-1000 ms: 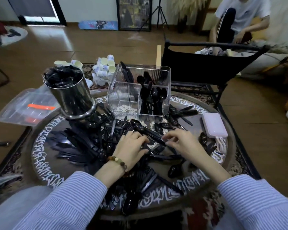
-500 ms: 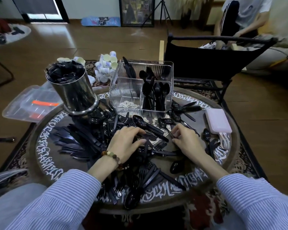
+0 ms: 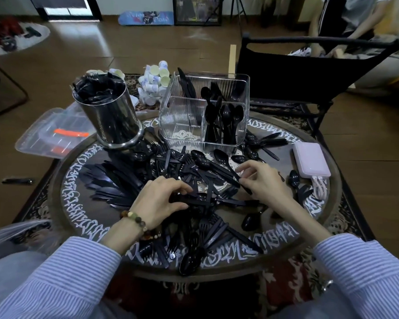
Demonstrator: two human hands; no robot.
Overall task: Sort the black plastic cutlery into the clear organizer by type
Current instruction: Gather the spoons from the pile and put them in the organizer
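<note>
Black plastic cutlery lies spread over the round table: knives fanned at the left, forks and spoons heaped in the middle. The clear organizer stands at the back of the table, with spoons upright in its front right compartment and knives and forks in the rear ones. My left hand rests on the pile, fingers curled round a bundle of cutlery handles. My right hand pinches the handle end of a black spoon that lies across the heap.
A steel canister stuffed with black cutlery stands at the back left. A pink power bank with cable lies at the right. Small cups sit behind the organizer. A black folding chair and a seated person are beyond the table.
My right hand has shifted up and right along the heap onto a spoon handle. My left hand stays on the pile, fingers closing on handles. The camera has tilted slightly.
</note>
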